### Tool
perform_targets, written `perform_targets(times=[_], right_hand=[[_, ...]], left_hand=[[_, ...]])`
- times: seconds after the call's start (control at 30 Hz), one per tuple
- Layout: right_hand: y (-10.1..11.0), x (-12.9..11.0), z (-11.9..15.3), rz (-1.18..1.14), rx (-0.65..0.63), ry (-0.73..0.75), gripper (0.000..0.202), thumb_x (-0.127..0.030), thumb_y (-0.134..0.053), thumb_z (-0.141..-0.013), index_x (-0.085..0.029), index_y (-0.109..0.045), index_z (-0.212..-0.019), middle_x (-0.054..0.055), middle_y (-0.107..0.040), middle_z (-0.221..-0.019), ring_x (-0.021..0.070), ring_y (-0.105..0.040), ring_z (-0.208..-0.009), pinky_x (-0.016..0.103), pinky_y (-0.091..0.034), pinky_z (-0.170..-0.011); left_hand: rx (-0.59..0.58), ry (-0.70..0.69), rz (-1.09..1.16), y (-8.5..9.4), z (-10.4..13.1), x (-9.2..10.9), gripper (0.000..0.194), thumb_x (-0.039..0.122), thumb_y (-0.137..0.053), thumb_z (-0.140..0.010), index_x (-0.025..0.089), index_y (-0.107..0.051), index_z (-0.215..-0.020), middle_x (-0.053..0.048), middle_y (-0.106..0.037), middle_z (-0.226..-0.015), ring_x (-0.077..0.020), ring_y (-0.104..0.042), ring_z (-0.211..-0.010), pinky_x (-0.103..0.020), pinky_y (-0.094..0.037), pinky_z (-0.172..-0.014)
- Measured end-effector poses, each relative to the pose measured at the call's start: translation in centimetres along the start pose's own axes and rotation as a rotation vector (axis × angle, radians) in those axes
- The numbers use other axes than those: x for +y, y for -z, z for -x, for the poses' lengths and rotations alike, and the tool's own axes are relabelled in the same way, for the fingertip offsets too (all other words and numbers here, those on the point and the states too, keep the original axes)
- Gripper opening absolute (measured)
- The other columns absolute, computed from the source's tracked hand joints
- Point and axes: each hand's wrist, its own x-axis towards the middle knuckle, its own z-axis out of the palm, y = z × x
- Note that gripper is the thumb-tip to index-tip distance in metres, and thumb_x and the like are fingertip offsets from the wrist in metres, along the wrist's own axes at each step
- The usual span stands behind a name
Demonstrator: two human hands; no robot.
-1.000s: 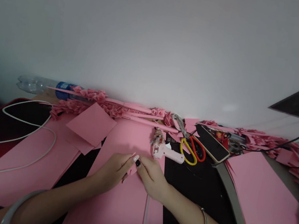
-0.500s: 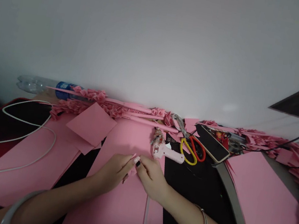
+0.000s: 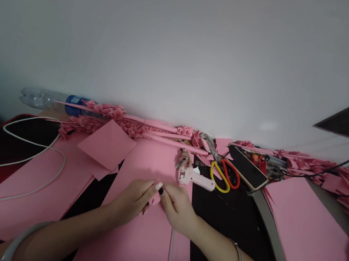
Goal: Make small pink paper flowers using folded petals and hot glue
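Between my two hands is a small folded piece of pink paper (image 3: 155, 198), mostly covered by my fingers. My left hand (image 3: 135, 198) pinches it from the left, thumb on top. From the right, my right hand (image 3: 178, 205) grips the same piece, its thumb close against the left thumb. Both hands are over long pink paper sheets (image 3: 126, 248) on the dark table. Just beyond them lies a pale pink glue gun (image 3: 198, 178), with scissors (image 3: 225, 175) with red and yellow handles beside it.
Pink paper flower stems (image 3: 157, 132) lie along the wall beside a plastic bottle (image 3: 45, 99). A phone (image 3: 250, 168) rests right of the scissors. More pink sheets (image 3: 309, 244) lie at right; a square sheet (image 3: 107, 143) and white cable (image 3: 60, 164) are at left.
The thumbs have shifted slightly over the folded paper, and a bit more of its lower part shows between the hands. The other things have stayed in place.
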Motion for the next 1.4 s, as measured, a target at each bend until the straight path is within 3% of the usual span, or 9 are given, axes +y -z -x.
perform_targets(times=[0.17, 0.33, 0.47, 0.73, 0.97, 1.07, 1.2, 1.4], right_hand=[[0.0, 0.1, 0.0, 0.027, 0.03, 0.046, 0.028, -0.014, -0.038, -0.091, -0.023, -0.03, -0.066, -0.007, -0.033, -0.054, 0.0107, -0.033, -0.046, 0.026, -0.025, -0.049], [0.3, 0.4, -0.2, 0.028, 0.076, 0.024, 0.03, -0.02, -0.037, -0.093, -0.024, -0.028, -0.064, -0.007, -0.031, -0.055, 0.0107, -0.033, -0.047, 0.026, -0.025, -0.05], [0.3, 0.5, -0.2, 0.008, 0.06, 0.014, 0.031, -0.023, -0.035, -0.094, -0.023, -0.028, -0.063, -0.007, -0.031, -0.054, 0.0102, -0.033, -0.046, 0.025, -0.026, -0.049], [0.2, 0.5, -0.3, 0.028, 0.108, -0.017, 0.034, -0.023, -0.036, -0.094, -0.023, -0.025, -0.062, -0.007, -0.028, -0.052, 0.0097, -0.031, -0.046, 0.025, -0.024, -0.049], [0.1, 0.1, 0.0, 0.07, 0.135, -0.13, 0.027, -0.025, -0.039, -0.095, -0.023, -0.033, -0.068, -0.006, -0.036, -0.057, 0.0118, -0.037, -0.052, 0.025, -0.028, -0.053], [0.0, 0.1, 0.1, 0.047, 0.141, -0.121, 0.026, -0.025, -0.039, -0.096, -0.023, -0.035, -0.07, -0.006, -0.038, -0.057, 0.0123, -0.039, -0.052, 0.025, -0.029, -0.053], [0.0, 0.4, 0.1, -0.028, 0.136, -0.113, 0.029, -0.027, -0.035, -0.099, -0.023, -0.035, -0.071, -0.007, -0.039, -0.053, 0.0114, -0.038, -0.046, 0.024, -0.03, -0.049], [0.1, 0.7, 0.1, -0.043, 0.115, -0.111, 0.031, -0.031, -0.034, -0.1, -0.023, -0.034, -0.07, -0.007, -0.039, -0.053, 0.0111, -0.038, -0.046, 0.024, -0.03, -0.048]], left_hand=[[-0.106, 0.019, 0.09, 0.7, -0.3, -0.1, 0.047, 0.054, -0.033, -0.095, 0.021, -0.042, -0.062, 0.007, -0.042, -0.043, -0.0086, -0.039, -0.036, -0.02, -0.032, -0.038], [-0.338, -0.042, 0.156, 2.2, -0.3, 0.7, 0.022, 0.039, -0.048, -0.092, 0.02, -0.045, -0.08, 0.008, -0.049, -0.052, -0.0087, -0.042, -0.043, -0.02, -0.038, -0.045], [-0.37, -0.083, 0.11, 2.8, -0.3, 1.0, 0.013, 0.03, -0.048, -0.089, 0.02, -0.045, -0.081, 0.007, -0.046, -0.059, -0.0091, -0.044, -0.048, -0.021, -0.04, -0.048], [-0.223, -0.255, -0.318, 2.8, -0.5, 0.7, 0.024, 0.023, -0.046, -0.088, 0.023, -0.032, -0.068, 0.008, -0.044, -0.053, -0.01, -0.039, -0.045, -0.023, -0.028, -0.046], [-0.17, -0.26, -0.462, 2.8, -0.8, -0.1, 0.021, 0.023, -0.039, -0.091, 0.023, -0.039, -0.07, 0.002, -0.059, -0.062, -0.0133, -0.055, -0.053, -0.024, -0.036, -0.052], [-0.108, -0.248, -0.409, 2.5, -0.9, -0.5, 0.021, 0.021, -0.041, -0.089, 0.022, -0.04, -0.068, 0.003, -0.061, -0.061, -0.0129, -0.058, -0.055, -0.023, -0.039, -0.054], [-0.035, -0.166, -0.147, 1.9, -1.1, -0.7, 0.011, 0.022, -0.047, -0.087, 0.022, -0.045, -0.076, 0.003, -0.063, -0.062, -0.0124, -0.062, -0.055, -0.023, -0.045, -0.054], [-0.032, -0.128, 0.122, 1.9, -1.3, -0.6, 0.009, 0.025, -0.054, -0.085, 0.02, -0.047, -0.084, 0.003, -0.06, -0.061, -0.0126, -0.06, -0.053, -0.026, -0.049, -0.054]])
